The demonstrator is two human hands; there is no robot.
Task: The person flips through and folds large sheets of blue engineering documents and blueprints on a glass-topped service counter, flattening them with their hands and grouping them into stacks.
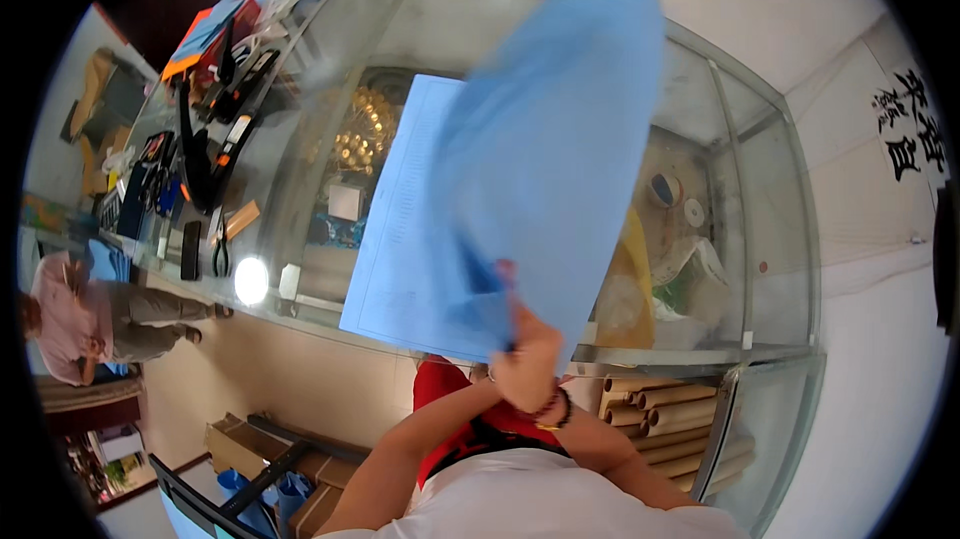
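Blurred by motion, a large light-blue sheet of paper (560,139) is lifted and curled over the glass counter. My right hand (530,361), with dark bead bracelets at the wrist, closes on its near edge. Beneath it, a flat blue sheet (390,249) with printed lines and a border lies on the glass, partly covered by the raised one. My left forearm (425,431) reaches in to the same spot; its hand is mostly hidden behind my right hand and the paper, so its fingers do not show.
The glass display counter (780,349) holds gold-coloured ornaments (365,129) and plastic bags. Long-arm staplers (225,154), pliers (221,249) and a dark phone-like block (190,251) lie at left. Cardboard tubes (680,417) are stacked below right. Another person (75,314) stands at far left.
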